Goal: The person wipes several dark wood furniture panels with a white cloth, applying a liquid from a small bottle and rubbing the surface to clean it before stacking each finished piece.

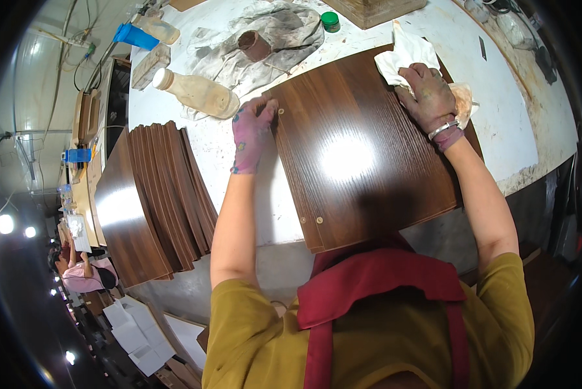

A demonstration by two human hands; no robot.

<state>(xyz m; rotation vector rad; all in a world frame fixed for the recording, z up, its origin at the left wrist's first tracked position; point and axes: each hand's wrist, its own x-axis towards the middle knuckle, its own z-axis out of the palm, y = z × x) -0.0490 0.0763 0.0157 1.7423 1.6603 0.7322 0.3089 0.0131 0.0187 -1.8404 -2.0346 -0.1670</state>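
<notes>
A dark brown wood-grain board (382, 117) lies flat in front of me on the white-topped table (511, 123), light glaring off its middle. Small round fittings sit along its left side. My left hand (252, 133), in a pink patterned glove, grips the board's left edge near the far corner. At the far right of the board, my right hand (428, 97) presses on a crumpled white cloth (411, 53), fingers bent over it. This hand looks stained, and a metal bangle circles the wrist. A brownish patch of cloth shows beside that wrist.
To the left stands a stack of similar brown boards (158, 194). A cloudy plastic bottle (203, 94) lies beyond my left hand. Farther back are a stained grey cloth (207, 45), a brown cup (253, 45) and a green-lidded jar (330, 21). Another person (87, 275) is at far left.
</notes>
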